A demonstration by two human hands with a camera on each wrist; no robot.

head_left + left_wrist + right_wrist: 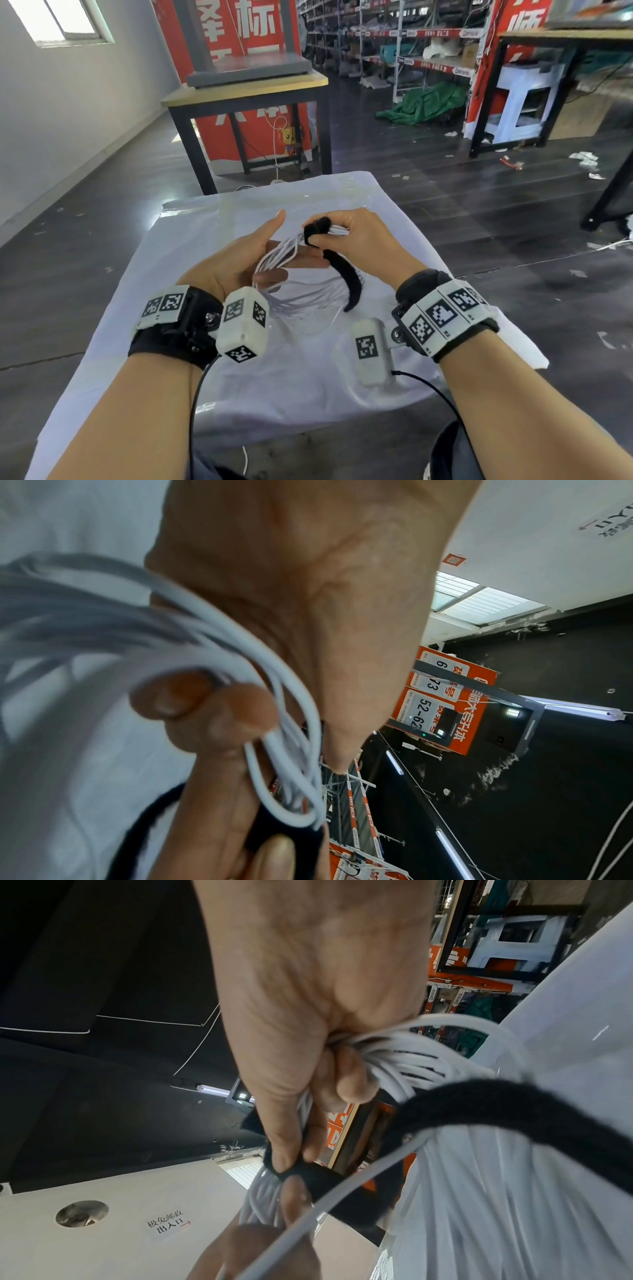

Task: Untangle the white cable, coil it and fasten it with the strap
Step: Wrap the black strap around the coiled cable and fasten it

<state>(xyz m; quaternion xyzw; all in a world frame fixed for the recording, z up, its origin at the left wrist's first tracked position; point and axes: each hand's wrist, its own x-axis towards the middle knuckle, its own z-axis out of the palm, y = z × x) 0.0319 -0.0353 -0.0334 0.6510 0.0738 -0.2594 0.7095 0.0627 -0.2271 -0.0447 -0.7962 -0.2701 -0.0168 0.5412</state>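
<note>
Gripping one white cable (pixel 278 254), one strap (pixel 342 270)

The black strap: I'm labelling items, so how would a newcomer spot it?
Above the white-covered table, between both hands, hangs a coiled white cable. The black strap loops over that bundle at the right hand, its free tail curving downward: the only dark, fuzzy band among thin white strands.

Bare forearms, no sleeves. Black wrist straps (pixel 171 339) on both — white blocks (pixel 445 317) printed with black square markers. White camera pods (pixel 371 353) screwed on, thin black leads (pixel 193 404) trailing back.
</note>
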